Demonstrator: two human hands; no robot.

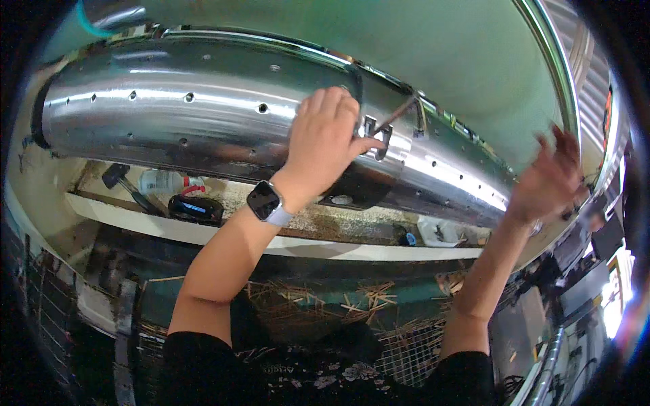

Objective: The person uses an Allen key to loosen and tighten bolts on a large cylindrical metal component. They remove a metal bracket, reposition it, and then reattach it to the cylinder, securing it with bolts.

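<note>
A long, shiny metal cylinder [217,120] dotted with small holes spans the frame from upper left to right of centre. Near its middle the left hand [321,139] lies over the curve, its fingers close together and the thumb spread; the bent palm probably steadies it against the round surface. Whether those fingers grip anything underneath, I cannot tell. The thumb reaches a dark fitting [382,145], where a thin rod [399,113] slants up to the right, seemingly propped there.

At the right of the frame the right hand [550,181] is raised, blurred, its fingers loosely spread with nothing evident in them.

Below the cylinder, a ledge [325,248] carries a mallet [135,194], white bottle [159,181] and black device [195,208] at left, its raised lip likely stopping them rolling off. Thin sticks [372,296] lie scattered lower down.
</note>
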